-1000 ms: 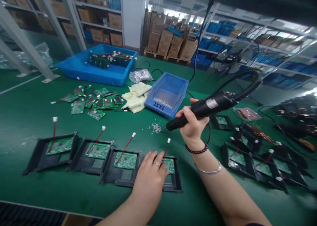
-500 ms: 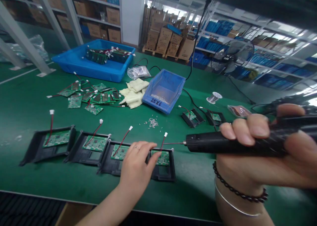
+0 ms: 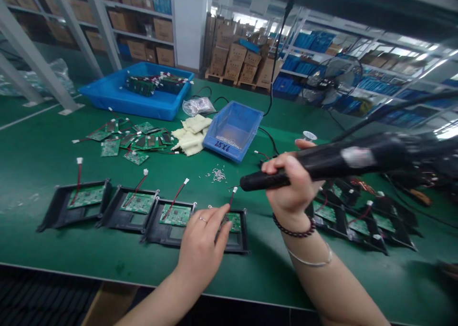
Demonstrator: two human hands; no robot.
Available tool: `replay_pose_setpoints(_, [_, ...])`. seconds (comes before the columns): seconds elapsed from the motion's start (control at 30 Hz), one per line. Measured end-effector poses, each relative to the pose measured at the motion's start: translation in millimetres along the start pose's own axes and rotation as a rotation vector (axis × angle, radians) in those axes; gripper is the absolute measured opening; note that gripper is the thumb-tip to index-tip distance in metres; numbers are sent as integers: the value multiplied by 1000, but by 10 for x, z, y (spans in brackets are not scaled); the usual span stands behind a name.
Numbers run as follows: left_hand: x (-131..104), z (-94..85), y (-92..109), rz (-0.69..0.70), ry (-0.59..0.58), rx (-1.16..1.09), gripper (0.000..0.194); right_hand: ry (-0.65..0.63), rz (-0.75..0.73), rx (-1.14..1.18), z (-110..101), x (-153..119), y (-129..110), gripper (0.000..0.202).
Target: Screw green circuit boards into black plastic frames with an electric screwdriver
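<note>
In the head view my right hand (image 3: 291,190) is wrapped round a black electric screwdriver (image 3: 332,161). The nose of the tool points left, just below a small heap of screws (image 3: 218,175). My left hand (image 3: 203,238) lies over the rightmost black plastic case (image 3: 244,230) of a row, thumb and forefinger apart. Its fingertips are at the green circuit board (image 3: 235,221) inside, beside a red-and-black wire with a white connector (image 3: 234,190). The fingers partly hide this board. To the left, another case (image 3: 157,233) holds a similar board (image 3: 177,215).
A blue bin (image 3: 232,126) marked 25X6 holds screws. Behind loose boards (image 3: 109,147) stands a blue tray (image 3: 107,102) of wired boards. Yellowish cloths (image 3: 193,135) lie beside the bin. More cases with boards (image 3: 358,226) sit at right, and a cable (image 3: 274,78) hangs down.
My right hand has swung the screwdriver left and away from me, its rear end now higher, uncovering cases at right. My left hand stays over the same case, nearly still.
</note>
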State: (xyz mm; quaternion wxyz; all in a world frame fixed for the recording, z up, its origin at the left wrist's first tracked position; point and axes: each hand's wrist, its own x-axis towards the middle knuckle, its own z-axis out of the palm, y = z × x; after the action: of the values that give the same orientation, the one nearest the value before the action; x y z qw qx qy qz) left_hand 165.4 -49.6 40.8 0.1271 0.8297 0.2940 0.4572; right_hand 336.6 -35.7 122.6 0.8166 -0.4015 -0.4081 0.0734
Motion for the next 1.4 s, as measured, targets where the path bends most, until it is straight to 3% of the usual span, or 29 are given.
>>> replay_pose_setpoints(0.13, [-34, -48, -11, 13, -8, 6, 24, -94, 25, -105, 7, -55, 350, 30])
replay_pose_setpoints(0.37, [-63, -48, -43, 12, -21, 16, 23, -100, -30, -135, -37, -114, 365, 30])
replay_pose_setpoints(0.5, [-53, -51, -79, -6, 0, 1, 19, -60, -96, -40, 10, -83, 191, 30])
replay_pose_setpoints(0.6, [-28, -73, -136, -37, 20, 7, 16, -74, -128, 113, 56, -63, -101, 29])
replay_pose_setpoints(0.77, [43, -119, -186, -66, 65, 45, 15, -201, 43, 198, 14, -158, -662, 29])
replay_pose_setpoints(0.87, [85, -135, -162, -48, 72, -2, 19, -231, 121, 152, -69, -264, -840, 30])
replay_pose_setpoints(1.07, [96, -170, -133, -5, 73, -134, 17, -233, 216, 150, -153, -336, -863, 35])
replay_pose_setpoints(1.4, [43, -173, -139, 95, 59, -1, 15, -304, 172, 179, -48, -326, -881, 30])
